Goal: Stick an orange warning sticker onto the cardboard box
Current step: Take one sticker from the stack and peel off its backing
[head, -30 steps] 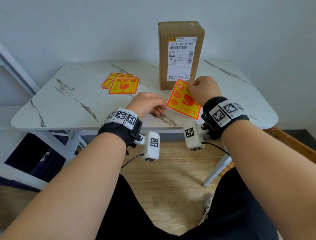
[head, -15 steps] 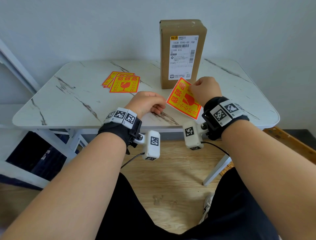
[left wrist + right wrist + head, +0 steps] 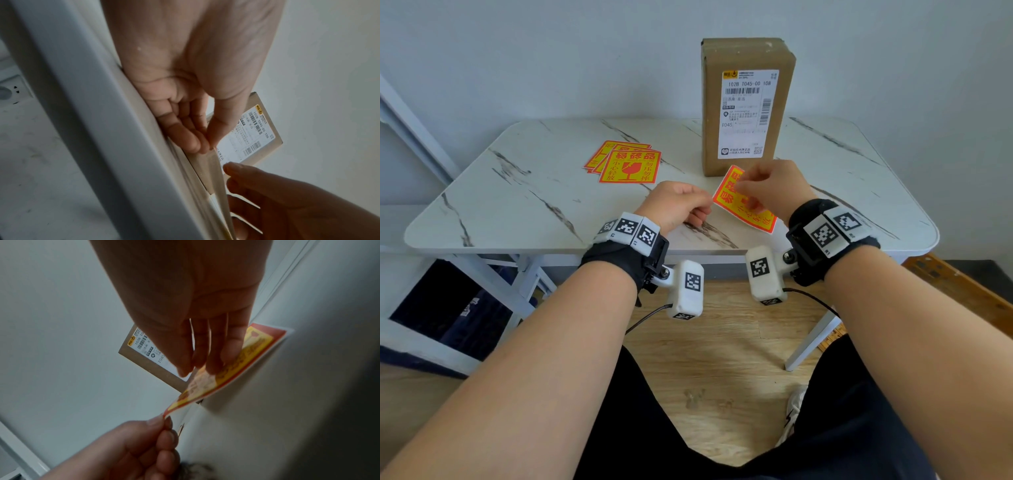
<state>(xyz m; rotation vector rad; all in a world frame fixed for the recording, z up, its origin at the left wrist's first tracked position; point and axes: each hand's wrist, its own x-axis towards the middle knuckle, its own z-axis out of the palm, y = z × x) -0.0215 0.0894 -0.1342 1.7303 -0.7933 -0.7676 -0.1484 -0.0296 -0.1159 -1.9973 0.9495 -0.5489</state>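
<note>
An orange and yellow warning sticker (image 3: 748, 219) is held just above the table's front edge, in front of the upright cardboard box (image 3: 748, 102) with its white shipping label. My left hand (image 3: 702, 209) pinches the sticker's left corner between thumb and forefinger; the left wrist view shows this pinch (image 3: 207, 146) on the pale backing (image 3: 213, 172). My right hand (image 3: 743, 192) curls over the sticker's far part. In the right wrist view its fingers (image 3: 216, 363) lie on the printed face (image 3: 246, 356), thumb at the edge. The box (image 3: 144, 360) stands behind.
A small stack of the same orange stickers (image 3: 628, 164) lies left of the box on the white marble-patterned table (image 3: 534, 212). A wall runs close behind the table. White shelf rails (image 3: 410, 130) stand to the left, wooden floor below.
My right hand has slid from the sticker's far corner leftward onto its face. The sticker has shifted slightly right and now lies lower. My left hand keeps its pinch on the left corner.
</note>
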